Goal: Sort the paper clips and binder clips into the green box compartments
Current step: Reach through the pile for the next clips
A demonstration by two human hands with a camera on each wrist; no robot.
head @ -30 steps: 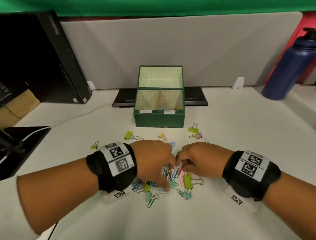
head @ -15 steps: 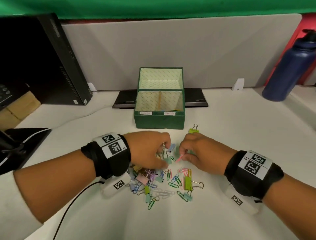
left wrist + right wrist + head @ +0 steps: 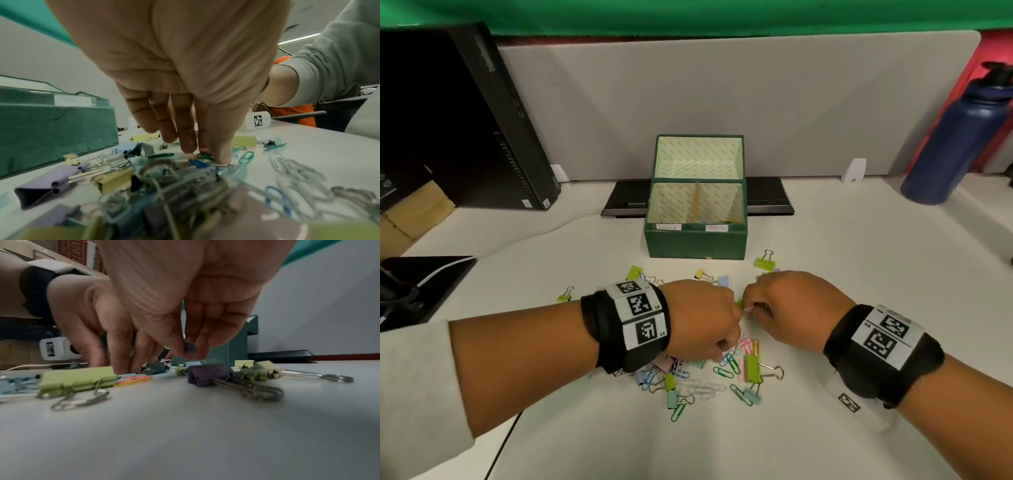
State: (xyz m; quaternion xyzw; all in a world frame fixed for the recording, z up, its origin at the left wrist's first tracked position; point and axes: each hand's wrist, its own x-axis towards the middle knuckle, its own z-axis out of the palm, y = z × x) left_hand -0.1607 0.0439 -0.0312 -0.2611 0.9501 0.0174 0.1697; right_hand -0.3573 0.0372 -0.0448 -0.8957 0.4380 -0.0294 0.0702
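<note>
Your left hand [image 3: 702, 322]: knuckles up over the far edge of the clip pile, fingers pointing straight down; its fingertips [image 3: 221, 155] press on paper clips lying on the desk, and I cannot tell whether any clip is pinched.
Your right hand [image 3: 796, 308]: just beside the left, fingers curled, thumb and fingertips pinching a small blue paper clip [image 3: 190, 348] held above the desk.
Clip pile [image 3: 709, 377]: coloured paper clips and binder clips mixed together on the white desk [image 3: 859, 274], directly below and nearer to you than both hands.
Loose binder clips: a green binder clip [image 3: 765, 262] lies near the box's right front corner; a yellow-green one [image 3: 565, 294] lies apart to the left of your left wrist.
Green box [image 3: 695, 241]: open, lid upright behind it, standing beyond the pile; a divider splits it into left and right compartments, each with a small white label on the front rim; a few clips show in the right one.
Background: a dark blue water bottle [image 3: 955, 137] at far right, a black computer tower [image 3: 465, 120] at far left.
</note>
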